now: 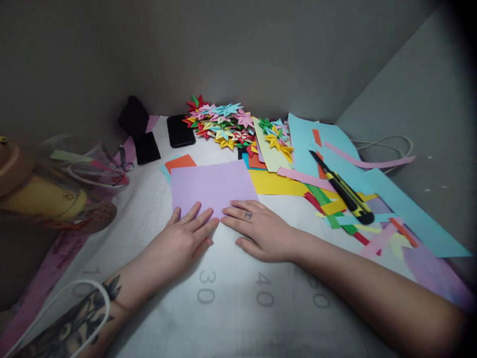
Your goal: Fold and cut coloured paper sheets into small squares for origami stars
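Observation:
A sheet of lilac paper [212,186] lies flat on the gridded white mat [238,318]. Both hands rest on its near edge. My left hand [190,233], wearing a ring, lies with fingers spread over the left part of that edge. From the right, my right hand [259,228] presses flat on the paper with its fingers stretched out and its thumb apart. The fingertips of the two hands almost meet in the middle. Neither hand grips anything. Fingers cover part of the paper's near edge.
Folded paper stars [223,124] are heaped at the back, beside a black phone [181,131]. A utility knife [343,189] lies on blue paper [324,134] and coloured strips at right. A yellow-filled bottle [44,194] and a white cable [106,298] are at left.

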Motion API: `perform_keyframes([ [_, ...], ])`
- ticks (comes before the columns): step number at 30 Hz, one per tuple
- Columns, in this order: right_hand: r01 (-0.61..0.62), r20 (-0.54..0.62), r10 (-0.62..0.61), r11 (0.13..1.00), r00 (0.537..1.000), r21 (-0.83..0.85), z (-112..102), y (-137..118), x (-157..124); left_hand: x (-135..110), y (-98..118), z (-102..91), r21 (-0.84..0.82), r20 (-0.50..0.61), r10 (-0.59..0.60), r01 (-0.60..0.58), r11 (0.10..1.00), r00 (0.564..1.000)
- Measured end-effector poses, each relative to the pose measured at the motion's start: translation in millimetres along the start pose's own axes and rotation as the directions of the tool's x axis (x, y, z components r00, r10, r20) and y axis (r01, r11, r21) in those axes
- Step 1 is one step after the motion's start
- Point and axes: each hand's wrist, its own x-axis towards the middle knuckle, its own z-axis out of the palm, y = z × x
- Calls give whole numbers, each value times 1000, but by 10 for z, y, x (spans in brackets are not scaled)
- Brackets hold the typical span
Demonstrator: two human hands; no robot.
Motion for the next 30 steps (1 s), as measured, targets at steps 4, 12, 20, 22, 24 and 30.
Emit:
perform_keyframes([
  [4,-8,-8,8,1000,1000,21,-5,0,-14,-10,5,-12,-14,-16,14,-14,1000,1000],
  [12,19,-62,-21,1000,998,-21,31,1,-51,-23,9,-32,34,-15,34,-34,999,999],
  [20,68,-112,-79,993,991,-97,27,-53,-64,-19,16,-51,42,-15,30,-30,999,999],
  [22,37,-135,-51,994,989,-105,28,-82,-82,-26,12,-45,41,-18,27,-27,999,999],
  [24,0,-159,-18,993,987,-114,35,-107,-109,-34,3,-34,31,-29,24,-23,999,999],
  [30,-106,-285,39,969,958,-225,66,-133,-205,-41,-11,-40,5,-19,18,-18,1000,1000],
])
